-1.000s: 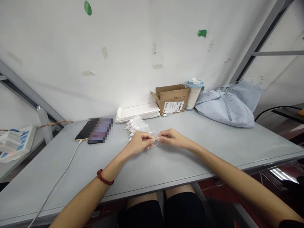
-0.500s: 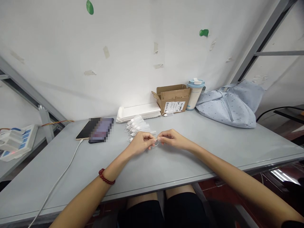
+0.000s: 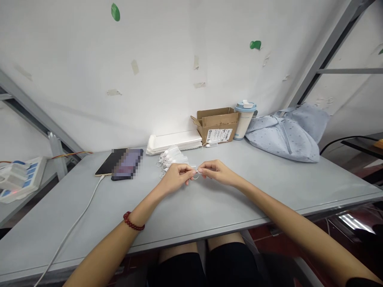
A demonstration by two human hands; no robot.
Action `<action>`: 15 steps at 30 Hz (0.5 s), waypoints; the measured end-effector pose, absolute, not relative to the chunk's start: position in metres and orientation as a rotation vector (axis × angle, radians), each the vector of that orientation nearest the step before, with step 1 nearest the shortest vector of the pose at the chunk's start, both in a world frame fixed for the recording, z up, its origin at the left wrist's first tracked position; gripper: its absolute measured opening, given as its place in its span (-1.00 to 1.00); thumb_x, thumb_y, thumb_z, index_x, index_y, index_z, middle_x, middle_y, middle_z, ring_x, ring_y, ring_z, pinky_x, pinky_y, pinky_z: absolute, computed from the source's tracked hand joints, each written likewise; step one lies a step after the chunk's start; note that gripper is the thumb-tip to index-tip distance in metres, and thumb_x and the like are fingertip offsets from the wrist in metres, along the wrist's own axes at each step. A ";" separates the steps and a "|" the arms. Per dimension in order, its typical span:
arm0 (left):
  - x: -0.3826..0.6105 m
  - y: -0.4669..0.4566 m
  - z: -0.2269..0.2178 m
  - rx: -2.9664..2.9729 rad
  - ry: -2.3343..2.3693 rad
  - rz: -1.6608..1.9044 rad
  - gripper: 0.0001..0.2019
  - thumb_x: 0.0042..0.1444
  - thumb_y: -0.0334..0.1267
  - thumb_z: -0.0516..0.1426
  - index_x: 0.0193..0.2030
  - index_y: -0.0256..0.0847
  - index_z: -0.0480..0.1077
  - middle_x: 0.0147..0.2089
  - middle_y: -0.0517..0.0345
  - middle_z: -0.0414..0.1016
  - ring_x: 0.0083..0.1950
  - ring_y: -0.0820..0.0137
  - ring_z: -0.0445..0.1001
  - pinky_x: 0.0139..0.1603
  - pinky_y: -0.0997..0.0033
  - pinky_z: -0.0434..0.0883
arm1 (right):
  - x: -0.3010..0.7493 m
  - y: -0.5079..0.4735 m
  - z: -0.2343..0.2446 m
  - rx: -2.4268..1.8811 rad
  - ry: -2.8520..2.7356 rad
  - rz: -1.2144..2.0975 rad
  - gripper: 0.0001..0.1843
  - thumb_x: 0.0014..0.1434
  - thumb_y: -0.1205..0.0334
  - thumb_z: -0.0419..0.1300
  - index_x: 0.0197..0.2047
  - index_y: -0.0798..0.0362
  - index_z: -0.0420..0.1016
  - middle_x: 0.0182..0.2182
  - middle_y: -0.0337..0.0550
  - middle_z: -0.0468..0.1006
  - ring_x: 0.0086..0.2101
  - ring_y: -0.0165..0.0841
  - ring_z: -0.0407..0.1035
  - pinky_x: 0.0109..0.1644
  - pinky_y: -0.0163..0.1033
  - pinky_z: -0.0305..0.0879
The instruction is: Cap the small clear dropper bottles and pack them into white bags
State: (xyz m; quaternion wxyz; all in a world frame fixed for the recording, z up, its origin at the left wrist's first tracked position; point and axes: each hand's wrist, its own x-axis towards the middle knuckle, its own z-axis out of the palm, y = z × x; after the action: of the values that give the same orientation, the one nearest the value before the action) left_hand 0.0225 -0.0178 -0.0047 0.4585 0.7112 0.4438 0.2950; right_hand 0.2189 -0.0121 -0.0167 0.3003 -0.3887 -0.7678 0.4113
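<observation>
My left hand [image 3: 178, 178] and my right hand [image 3: 219, 173] meet above the grey table, thumb and finger pinched on each. Between the fingertips is a thin white string loop [image 3: 196, 177], its lower curve hanging below them. What it is tied to is mostly hidden by the fingers. Just behind my left hand lies a pile of small clear pieces with white ends and string loops [image 3: 176, 154]. One similar clear piece [image 3: 213, 143] rests at the foot of the open cardboard box [image 3: 220, 123].
A stack of white envelopes [image 3: 176, 140] lies against the wall. Right of the box stand a blue-lidded cup [image 3: 243, 121] and a pale blue cloth bag [image 3: 283, 137]. To the left are two phones [image 3: 127, 164], a white charging cable [image 3: 76, 221] and a power strip [image 3: 25, 179].
Both hands stay pinched together over the string loop, with only slight finger movement. The view has shifted a little.
</observation>
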 end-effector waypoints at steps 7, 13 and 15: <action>0.022 -0.016 -0.009 1.757 1.077 0.737 -0.73 0.03 -0.10 0.14 -0.46 -0.30 0.42 -0.51 0.18 0.43 -0.57 0.55 0.30 -0.53 0.54 0.26 | 0.218 -0.010 -0.020 -1.003 -2.018 1.102 -0.63 0.17 0.00 0.10 -0.32 0.15 0.52 -0.47 -0.18 0.47 -0.43 -0.44 0.27 -0.33 -0.33 0.16; 0.011 -0.009 -0.004 1.797 1.159 0.812 -0.74 0.00 -0.10 0.14 -0.45 -0.30 0.43 -0.51 0.15 0.44 -0.58 0.53 0.32 -0.57 0.54 0.27 | 0.222 -0.001 -0.023 -1.078 -1.963 1.051 -0.60 0.15 -0.03 0.09 -0.30 0.17 0.49 -0.44 -0.16 0.49 -0.46 -0.44 0.28 -0.37 -0.33 0.19; 0.004 -0.004 0.002 1.787 1.225 0.876 -0.75 -0.02 -0.11 0.14 -0.47 -0.30 0.43 -0.53 0.16 0.44 -0.59 0.53 0.31 -0.58 0.54 0.27 | 0.227 0.007 -0.028 -1.125 -1.950 0.935 -0.61 0.17 -0.02 0.06 -0.30 0.16 0.47 -0.44 -0.15 0.50 -0.46 -0.43 0.28 -0.38 -0.32 0.19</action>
State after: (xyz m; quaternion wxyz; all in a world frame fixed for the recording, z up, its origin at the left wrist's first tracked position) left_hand 0.0040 -0.0044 0.0018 0.3914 0.7037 0.4825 0.3448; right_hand 0.2266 0.0071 -0.0275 0.3447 -0.4334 -0.7508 0.3600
